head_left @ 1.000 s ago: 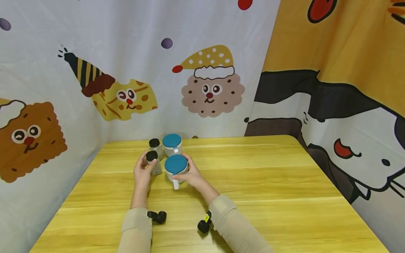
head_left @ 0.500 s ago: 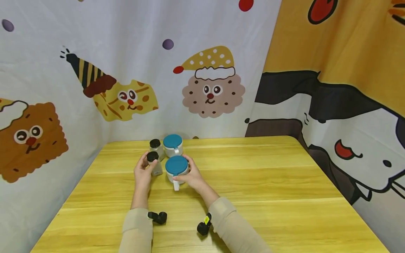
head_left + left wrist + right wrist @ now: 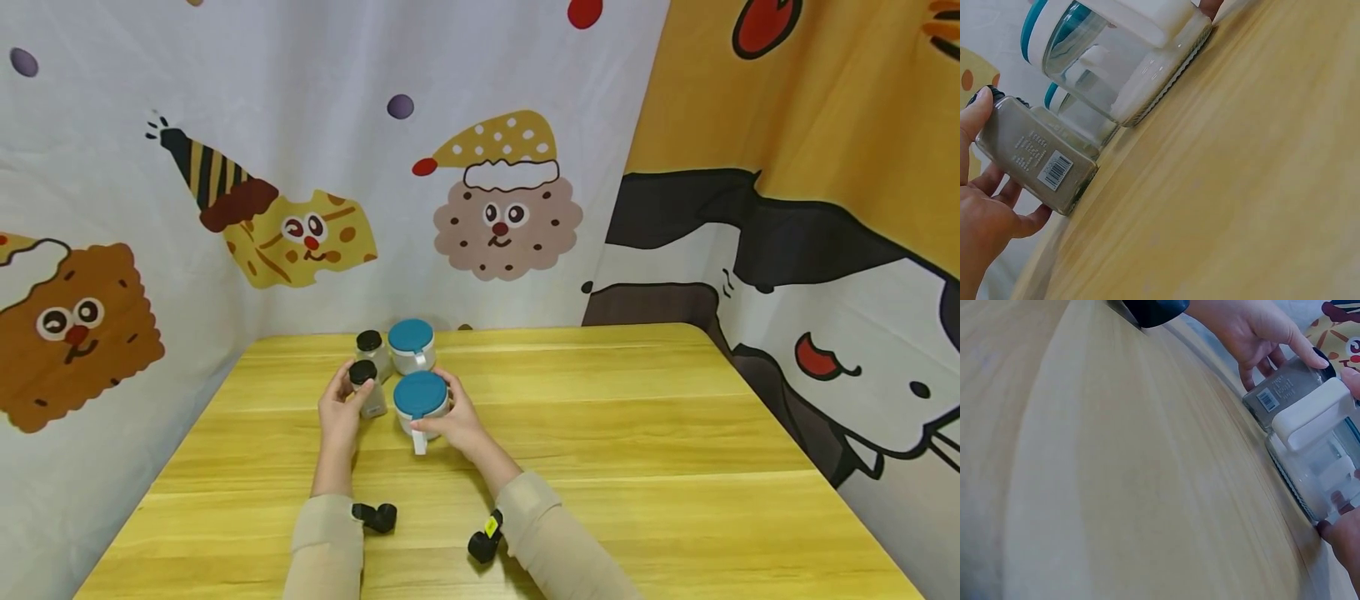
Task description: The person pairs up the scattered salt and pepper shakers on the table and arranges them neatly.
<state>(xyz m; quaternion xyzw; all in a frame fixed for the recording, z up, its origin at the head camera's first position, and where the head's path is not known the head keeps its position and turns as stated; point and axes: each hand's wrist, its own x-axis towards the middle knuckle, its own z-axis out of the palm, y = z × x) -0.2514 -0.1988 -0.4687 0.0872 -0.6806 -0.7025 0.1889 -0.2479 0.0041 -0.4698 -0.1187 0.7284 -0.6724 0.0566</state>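
- Nearest, at the tabletop's near edge, two beige cloth sleeves lie over pale yellow wood-grain; a small, rounded black device sits at the left cuff, and another device, with a yellow patch, at the right.
- The tabletop is smooth, streaked lengthwise, with rounded far corners.
- The front mug stands upright toward the far edge, left of its middle: a round, clear glass body with a ribbed base, white rim, flat blue lid and looped white handle pointing at the near edge.
- The right hand grips this mug, fingers bowed wide around its right side, thumb at the handle's top.
- Just left of it, the front jar stands upright, squarish, glassy, grey-beige, with fine lettering, a barcode label and a round black cap.
- The left hand grips this jar, thumb against the shoulder by the cap, curved fingers around the left side.
- Closer to the far edge, a similar rear jar and blue-lidded rear mug stand side by side.
- Beyond that edge hangs softly creased cloth printed with cartoon biscuits and cheese.
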